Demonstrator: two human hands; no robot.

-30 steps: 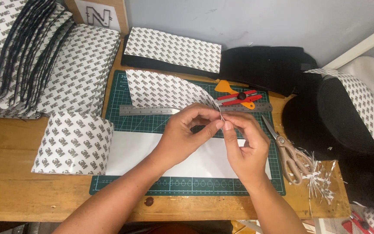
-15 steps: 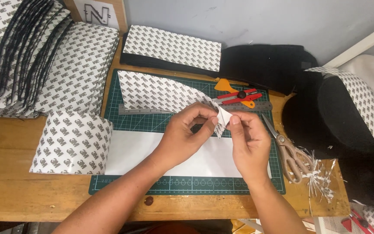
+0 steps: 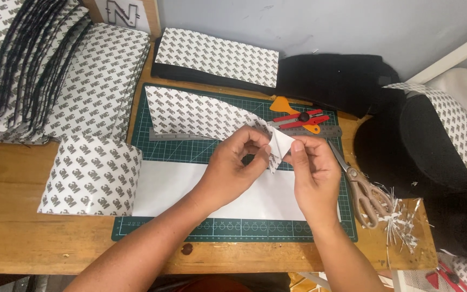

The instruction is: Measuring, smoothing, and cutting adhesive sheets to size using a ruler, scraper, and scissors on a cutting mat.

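1 head-worn camera looks steeply down, close over the wooden bench toward the wall.

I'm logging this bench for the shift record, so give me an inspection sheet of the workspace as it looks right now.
Surface: wooden bench with a green cutting mat; a white sheet lies on the mat.
Job's things: patterned backing sheet, its corner peeled back, white side showing.
Clutter: scissors, red utility knife, steel ruler, white paper slivers, a curled patterned roll end.
Grippers: left hand and right hand both pinch the peeled corner.
Cables: nothing seen.
Surroundings: stacked patterned pieces far left, black foam block at the back, grey wall.
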